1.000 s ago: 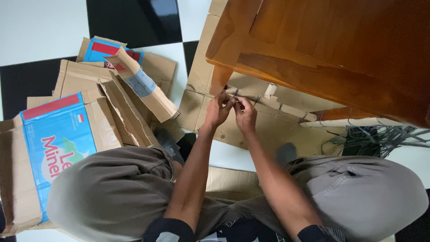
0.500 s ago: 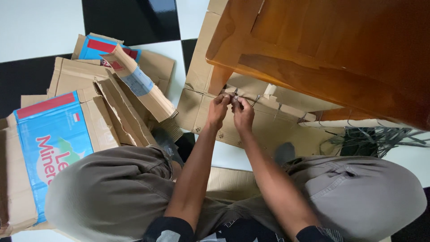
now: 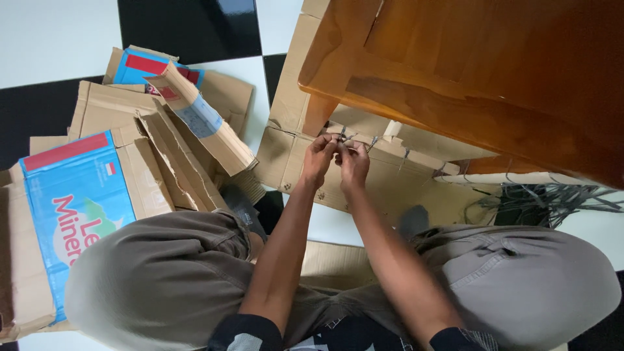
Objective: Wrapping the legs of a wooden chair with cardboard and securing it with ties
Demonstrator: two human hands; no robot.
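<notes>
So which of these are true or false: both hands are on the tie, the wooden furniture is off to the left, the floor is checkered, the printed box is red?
1. Both the left hand and the right hand pinch a thin dark tie at the cardboard sheet. True.
2. The wooden furniture stands at the left. False: upper right.
3. The floor is black and white. True.
4. The printed box is mostly red. False: mostly blue.

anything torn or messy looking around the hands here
Yes. The flattened cardboard boxes left of the left hand are ripped along jagged edges and heaped crookedly. Dark strips lie tangled on the floor by the wooden furniture.
</notes>
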